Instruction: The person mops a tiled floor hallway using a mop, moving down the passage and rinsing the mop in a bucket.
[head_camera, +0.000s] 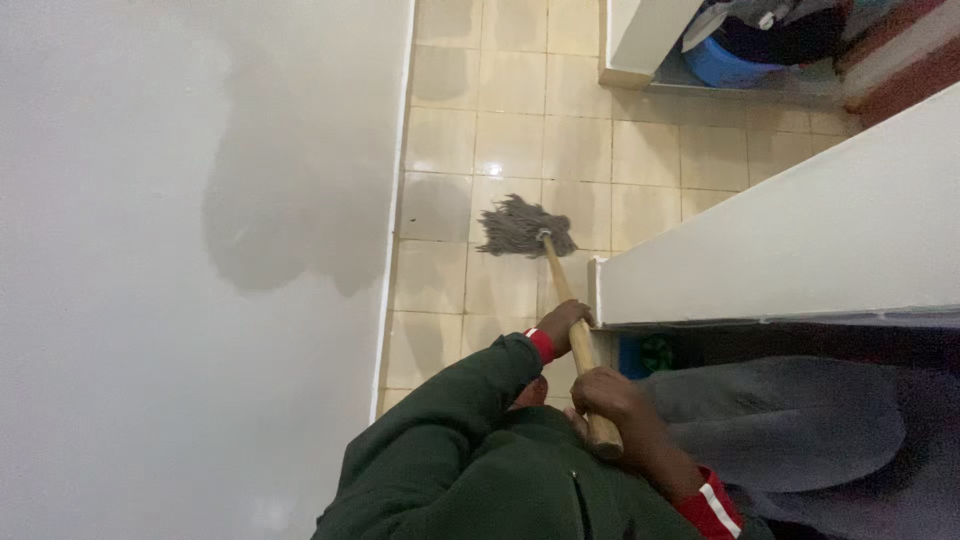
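A wooden mop handle (560, 282) runs from my hands down to a grey string mop head (520, 226) resting on the beige tiled floor (510, 140). My left hand (560, 322) grips the handle partway down, its dark green sleeve with a red cuff stretched forward. My right hand (612, 402) is closed around the top end of the handle, close to my chest.
A white wall (180, 260) fills the left, with my shadow on it. A white wall end or partition (800, 250) juts in from the right beside the handle. A blue tub (735, 62) with dark cloth sits at the top right. Grey fabric (790, 420) lies at the lower right.
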